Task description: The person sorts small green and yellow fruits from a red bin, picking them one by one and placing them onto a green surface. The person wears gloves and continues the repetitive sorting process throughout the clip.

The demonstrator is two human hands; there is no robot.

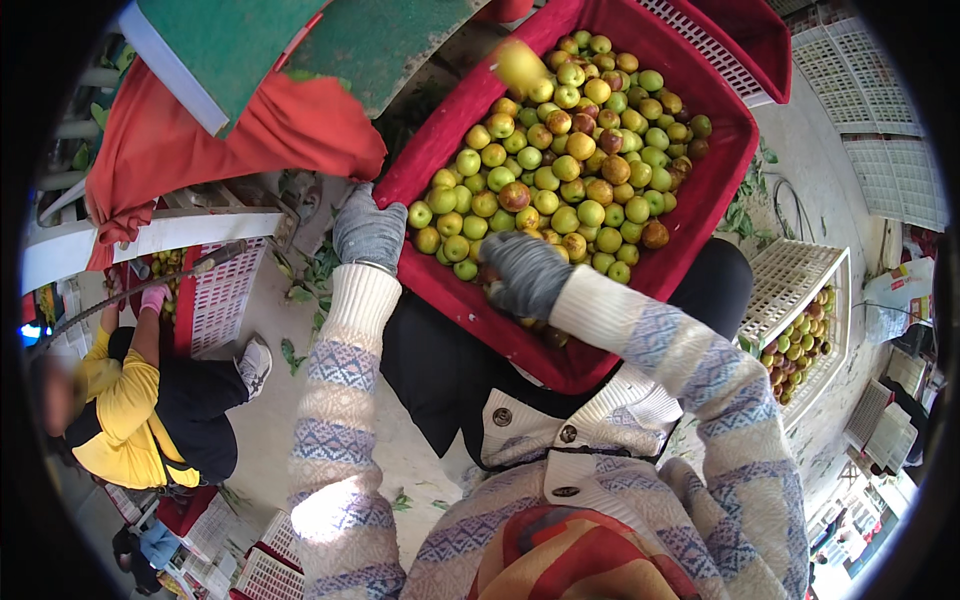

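Note:
A crate lined with red cloth (720,180) sits before me, filled with green, yellow and brownish jujube-like fruits (562,172). My left hand (369,229), in a grey knitted glove, rests on the crate's left corner, its fingertips near the rim and the hanging red cloth (247,142). My right hand (521,274), also gloved in grey, is curled among the fruits by the near edge; a dark fruit seems to show under its fingers, but whether it is gripped is unclear. A blurred yellow fruit (519,67) appears above the crate's far left side.
A green machine surface (375,45) stands at the upper left. A white crate of fruits (802,262) is at the right on the floor. To the left a person in yellow (127,420) with pink gloves reaches into another crate (225,300). Stacked white crates (847,75) stand at the upper right.

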